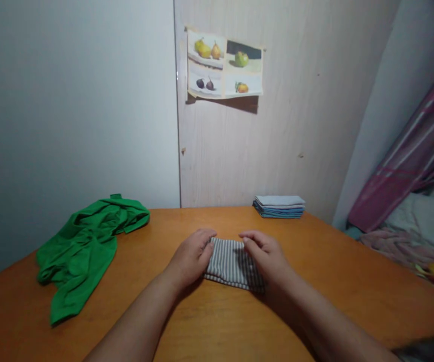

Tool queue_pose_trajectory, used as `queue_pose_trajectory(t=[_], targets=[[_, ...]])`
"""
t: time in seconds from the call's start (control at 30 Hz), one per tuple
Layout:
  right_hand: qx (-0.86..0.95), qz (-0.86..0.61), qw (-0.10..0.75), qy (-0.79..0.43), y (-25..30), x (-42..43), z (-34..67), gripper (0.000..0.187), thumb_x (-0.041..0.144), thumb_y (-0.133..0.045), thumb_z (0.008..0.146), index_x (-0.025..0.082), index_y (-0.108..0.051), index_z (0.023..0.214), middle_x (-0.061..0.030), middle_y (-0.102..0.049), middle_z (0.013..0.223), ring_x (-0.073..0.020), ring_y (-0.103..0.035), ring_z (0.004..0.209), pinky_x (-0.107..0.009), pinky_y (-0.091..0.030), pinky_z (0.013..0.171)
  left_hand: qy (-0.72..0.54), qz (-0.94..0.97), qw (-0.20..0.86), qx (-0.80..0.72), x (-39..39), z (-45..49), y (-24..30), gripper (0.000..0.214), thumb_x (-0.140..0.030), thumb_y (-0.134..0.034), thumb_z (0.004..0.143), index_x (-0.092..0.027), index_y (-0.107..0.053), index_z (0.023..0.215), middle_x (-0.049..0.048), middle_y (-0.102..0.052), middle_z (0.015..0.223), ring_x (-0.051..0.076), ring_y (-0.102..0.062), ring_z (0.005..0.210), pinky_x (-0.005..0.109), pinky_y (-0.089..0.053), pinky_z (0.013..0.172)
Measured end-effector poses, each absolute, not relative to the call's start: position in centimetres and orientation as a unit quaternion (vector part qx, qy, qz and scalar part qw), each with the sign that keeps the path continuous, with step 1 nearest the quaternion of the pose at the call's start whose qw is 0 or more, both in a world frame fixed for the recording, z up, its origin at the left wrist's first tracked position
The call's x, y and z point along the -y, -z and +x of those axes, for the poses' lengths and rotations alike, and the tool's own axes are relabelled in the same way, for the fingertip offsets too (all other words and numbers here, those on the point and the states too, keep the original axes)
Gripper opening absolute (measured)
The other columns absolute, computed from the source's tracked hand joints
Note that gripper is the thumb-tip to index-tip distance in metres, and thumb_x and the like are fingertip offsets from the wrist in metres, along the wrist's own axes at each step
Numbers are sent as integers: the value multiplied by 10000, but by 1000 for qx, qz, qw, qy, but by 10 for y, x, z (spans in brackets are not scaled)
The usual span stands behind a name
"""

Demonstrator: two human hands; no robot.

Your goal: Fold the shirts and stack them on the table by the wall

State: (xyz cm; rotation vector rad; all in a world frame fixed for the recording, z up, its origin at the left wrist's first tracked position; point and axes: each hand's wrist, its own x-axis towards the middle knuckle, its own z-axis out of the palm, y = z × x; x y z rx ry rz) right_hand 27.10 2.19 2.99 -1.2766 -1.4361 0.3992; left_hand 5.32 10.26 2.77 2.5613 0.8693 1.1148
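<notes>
A folded cloth [229, 261] with grey and white stripes lies flat on the tabletop, between my two hands. Its layers show along the near edge. My left hand [193, 256] is closed at the cloth's left side, the thumb against its edge and the fingers bent toward the far corner. On the opposite side my right hand [267, 254] is bent around the far right corner, its thumb and forefinger close together. That hand covers part of the cloth's right side and casts a shadow over it.
A crumpled green garment [89, 241] lies on the orange-brown wooden table [202, 322] at the left. A stack of folded cloths [279, 206] stands at the back right. Behind the table is a wall with fruit pictures [224, 64]. A pink curtain [401, 151] hangs at the right.
</notes>
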Motion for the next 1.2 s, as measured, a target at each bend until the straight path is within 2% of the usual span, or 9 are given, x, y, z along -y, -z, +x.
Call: queue_pose_trajectory(t=[0.13,0.23,0.37,0.43,0.6,0.73,0.87,1.07,1.2], targets=[[490,-576,626,-189,-37,-16,301,283,357,-551,813,172,-675,988,21,-594,627,-140,-519,539,-251,-375,529,-203,919,108,-321,-104,52,-10,535,-260,-469,933,-178,-527,1458,129,-433,1588,271,-364,1489,476,-289,1225],[461,-592,628,-205,-26,-14,321,188,315,-561,729,195,-620,861,41,-556,579,-131,-505,515,-241,-366,506,-128,923,96,-350,-106,51,-7,534,-216,-460,914,-182,-554,1439,137,-440,1580,302,-350,1494,535,-254,1228],[457,-627,586,-234,0,-13,336,85,301,-555,724,220,-533,720,40,-552,546,-121,-512,490,-232,-358,476,-214,923,68,-312,-93,61,-17,414,-200,-467,925,-240,-641,1298,94,-615,1435,268,-525,1366,552,-201,1242],[455,-633,562,-277,9,-13,337,102,308,-525,770,225,-505,713,29,-580,535,-112,-506,439,-225,-332,439,-251,924,77,-278,-83,69,-21,355,-264,-495,945,-262,-647,1266,72,-664,1368,253,-582,1293,521,-261,1230],[438,-627,538,-354,5,-10,324,79,280,-507,779,214,-501,737,21,-616,536,-91,-513,378,-182,-261,363,-255,933,91,-239,-69,87,-14,517,-446,-630,900,-249,-592,1376,101,-598,1452,283,-525,1364,488,-399,1165],[417,-558,559,-449,-4,-8,315,87,264,-550,731,204,-512,780,41,-602,572,-89,-540,414,-164,-344,365,-222,942,84,-238,-70,93,-3,701,-481,-704,839,-245,-517,1472,122,-512,1532,308,-462,1424,522,-380,1178],[371,-489,580,-537,-8,-4,315,204,201,-582,676,185,-535,874,15,-646,662,-99,-596,473,-172,-446,419,-196,943,78,-256,-68,100,1,757,-498,-723,808,-261,-503,1492,119,-472,1559,328,-435,1443,544,-355,1190],[331,-461,569,-595,-14,0,321,267,140,-580,679,177,-527,938,-50,-711,754,-140,-692,581,-206,-541,520,-200,940,58,-269,-65,106,4,593,-348,-630,868,-280,-558,1453,78,-526,1520,310,-466,1424,551,-354,1187],[345,-494,565,-564,-11,-3,323,189,154,-555,694,181,-522,878,-63,-726,743,-137,-680,540,-187,-496,460,-216,932,88,-277,-66,105,4,409,-280,-497,945,-324,-688,1304,39,-616,1437,283,-537,1366,531,-377,1169]])
